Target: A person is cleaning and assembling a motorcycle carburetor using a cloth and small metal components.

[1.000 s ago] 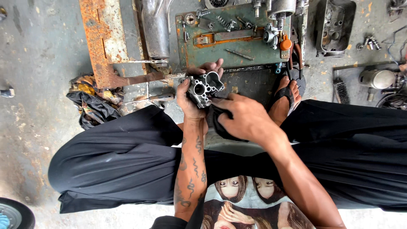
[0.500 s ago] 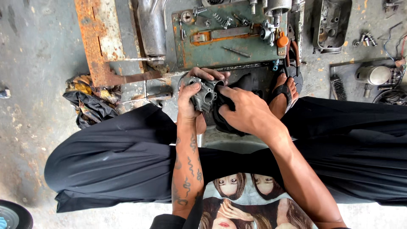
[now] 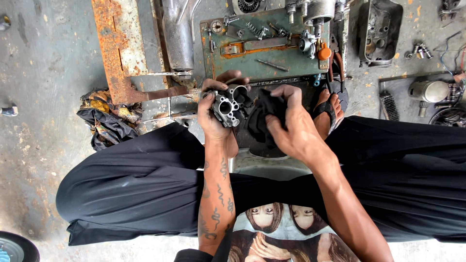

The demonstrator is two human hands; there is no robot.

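My left hand (image 3: pixel 213 116) grips a small grey metal carburettor body (image 3: pixel 230 103) with round bores, held up over my lap. My right hand (image 3: pixel 291 128) is shut on a black rag (image 3: pixel 264 116) pressed against the right side of that part. Both hands hover above my crossed legs in black trousers, just in front of a green metal tray (image 3: pixel 272 63) that holds small parts, springs and screws.
A rusty steel bracket (image 3: pixel 116 43) and a grey engine casing (image 3: pixel 177 34) lie at the back left. A crumpled patterned cloth (image 3: pixel 104 119) sits on the concrete floor to the left. A wire brush (image 3: pixel 388 104), a cylinder part (image 3: pixel 429 91) and a black housing (image 3: pixel 378 29) lie to the right.
The right hand has drawn the rag off to the right side of the metal part, uncovering its bores. The left hand has turned the part slightly.
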